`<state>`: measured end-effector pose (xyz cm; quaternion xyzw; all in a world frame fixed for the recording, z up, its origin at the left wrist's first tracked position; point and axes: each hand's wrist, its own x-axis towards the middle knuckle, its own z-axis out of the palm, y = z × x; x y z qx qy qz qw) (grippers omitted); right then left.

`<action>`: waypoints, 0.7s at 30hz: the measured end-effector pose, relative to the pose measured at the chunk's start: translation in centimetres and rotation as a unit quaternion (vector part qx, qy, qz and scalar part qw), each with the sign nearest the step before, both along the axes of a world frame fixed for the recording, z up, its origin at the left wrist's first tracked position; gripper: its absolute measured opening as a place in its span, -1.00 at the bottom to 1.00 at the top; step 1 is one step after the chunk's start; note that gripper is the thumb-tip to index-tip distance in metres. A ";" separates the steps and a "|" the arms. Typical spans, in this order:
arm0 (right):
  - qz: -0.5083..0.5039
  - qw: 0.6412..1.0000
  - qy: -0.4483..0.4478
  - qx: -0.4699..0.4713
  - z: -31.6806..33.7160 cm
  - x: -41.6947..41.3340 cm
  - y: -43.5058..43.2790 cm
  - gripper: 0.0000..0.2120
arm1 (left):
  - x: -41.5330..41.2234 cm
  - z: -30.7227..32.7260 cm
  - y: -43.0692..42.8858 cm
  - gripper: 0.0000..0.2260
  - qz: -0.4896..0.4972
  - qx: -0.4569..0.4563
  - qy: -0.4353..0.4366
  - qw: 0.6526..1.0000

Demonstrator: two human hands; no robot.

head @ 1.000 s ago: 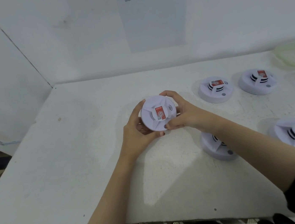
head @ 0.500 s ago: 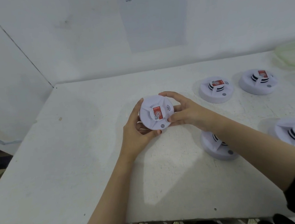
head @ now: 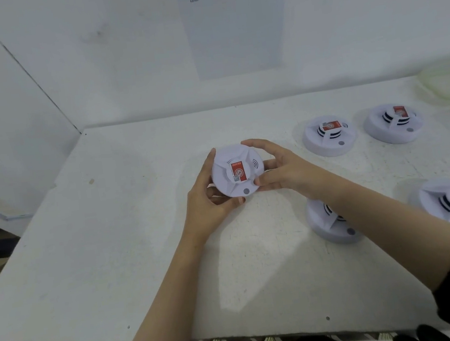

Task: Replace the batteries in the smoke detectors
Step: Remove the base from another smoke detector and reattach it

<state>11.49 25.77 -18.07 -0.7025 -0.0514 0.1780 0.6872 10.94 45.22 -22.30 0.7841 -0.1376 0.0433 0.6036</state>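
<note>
left hand (head: 208, 203), right hand (head: 286, 170) hold detector (head: 226, 170), apparently lifted

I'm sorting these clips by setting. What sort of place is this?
Probably a staged training or test station: a plain white table, several identical smoke detectors laid out on it, and a numbered instruction sheet posted above.

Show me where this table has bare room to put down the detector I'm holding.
The left half of the table is bare, from the wall to the near edge, beside the left hand. The back strip between the wall and the held detector is bare too. The right side is crowded: four smoke detectors lie there, gaps narrow.
</note>
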 end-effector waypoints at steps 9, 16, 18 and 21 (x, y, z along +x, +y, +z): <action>-0.004 1.000 -0.013 -0.017 0.0 0.0 0.0 -0.32 | -0.1 0.0 -0.1 -0.19 0.003 0.004 -0.005 1.000; -0.008 0.999 -0.020 -0.026 0.1 0.0 0.1 -0.34 | -0.2 0.0 0.1 -0.19 0.008 0.018 -0.010 1.000; -0.008 0.999 -0.020 -0.027 0.1 0.0 0.1 -0.34 | -0.2 0.0 0.0 -0.18 0.005 0.018 -0.008 1.000; -0.010 0.999 -0.018 -0.027 0.2 -0.1 0.0 -0.34 | -0.2 0.1 -0.1 -0.16 0.007 0.013 0.001 1.000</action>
